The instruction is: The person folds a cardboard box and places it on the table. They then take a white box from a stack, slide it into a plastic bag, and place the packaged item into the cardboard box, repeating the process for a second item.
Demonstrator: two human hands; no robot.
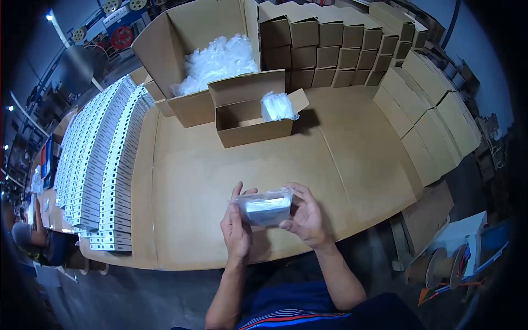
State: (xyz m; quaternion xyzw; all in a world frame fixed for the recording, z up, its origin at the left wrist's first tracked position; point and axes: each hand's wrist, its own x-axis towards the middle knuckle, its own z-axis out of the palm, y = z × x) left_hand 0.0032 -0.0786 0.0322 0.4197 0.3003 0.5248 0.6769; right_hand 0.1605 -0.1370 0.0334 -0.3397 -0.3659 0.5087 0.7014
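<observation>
Our left hand [236,228] and right hand [305,217] meet just above the near edge of the counter [187,181], both pinching a small white box in a clear plastic bag [265,208]. The left hand grips the bag's left end, fingers curled behind and thumb in front; the right hand closes on its right end, fingertips pressing the top edge of the plastic. We hold the bagged box level, a little off the cardboard-covered surface.

Farther out, toward the middle of the counter, we see a small open carton [247,124] with its flaps up and a crumpled plastic bag [278,105] resting at its right end. Just behind it, touching, stands a large open carton [181,38] filled with loose clear bags [220,58]. Along the far edge and down the right edge run stacked brown boxes [341,49], packed tightly together. Along the left edge, long rows of white boxes [102,159] lie side by side. Beyond the left corner another person [27,236] sits low.
</observation>
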